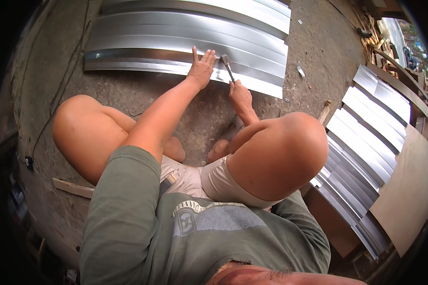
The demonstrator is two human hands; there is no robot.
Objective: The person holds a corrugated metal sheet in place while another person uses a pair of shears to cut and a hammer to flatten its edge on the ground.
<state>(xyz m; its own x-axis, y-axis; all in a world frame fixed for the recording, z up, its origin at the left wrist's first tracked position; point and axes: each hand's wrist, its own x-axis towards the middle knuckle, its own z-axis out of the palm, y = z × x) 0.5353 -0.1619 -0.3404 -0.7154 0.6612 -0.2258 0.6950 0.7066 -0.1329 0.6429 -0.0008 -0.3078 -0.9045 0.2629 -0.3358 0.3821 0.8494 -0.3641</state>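
Observation:
A shiny ribbed metal sheet (142, 31) lies on the floor in front of me, with bends running along its length. My left hand (202, 71) rests on the sheet near its close edge, fingers stretched out and the thumb spread away. Just right of it, my right hand (240, 95) is closed around the handle of a hammer (228, 67). The hammer's head is at the sheet's surface, a short way from my left fingertips; whether it touches the metal I cannot tell.
To the right lies a stack of bent metal sheets (366, 128), with a pale board (404, 190) beside it. A wooden strip (73, 188) is on the concrete floor (314, 71) at left. A dark cable (57, 95) runs along the left side. Scrap wood is heaped at the far right.

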